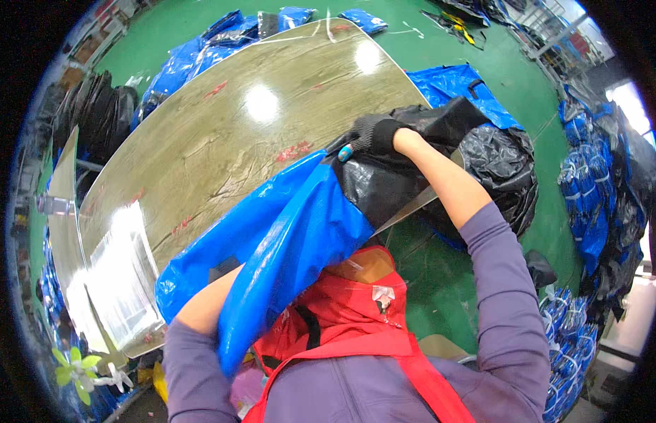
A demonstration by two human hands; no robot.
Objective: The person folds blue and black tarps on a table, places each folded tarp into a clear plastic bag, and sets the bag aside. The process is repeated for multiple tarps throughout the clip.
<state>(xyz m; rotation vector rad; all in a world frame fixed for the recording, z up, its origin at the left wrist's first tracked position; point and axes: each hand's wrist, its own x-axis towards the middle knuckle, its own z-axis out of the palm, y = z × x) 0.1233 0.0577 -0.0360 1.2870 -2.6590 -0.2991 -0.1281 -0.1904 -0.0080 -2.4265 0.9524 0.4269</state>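
Observation:
A glossy blue and black woven-plastic bag (293, 218) lies across the near edge of the table and over my lap. My right hand (377, 134), in a dark knit glove, is closed on its upper part where blue meets black. A small teal-ended piece (345, 152) pokes out beside those fingers; its kind I cannot make out. My left forearm (204, 303) reaches in behind the blue folds. Of my left hand (226, 268) only a dark glove patch shows, and its fingers are hidden by the bag.
The wood-patterned tabletop (222, 134) has a rounded edge and red scuffs. Blue bags (194, 56) lie beyond it, with black ones (95, 113) at left. A crumpled black heap (501, 169) stands right. Tied blue bundles (585, 183) line the right side. I wear a red apron (342, 307).

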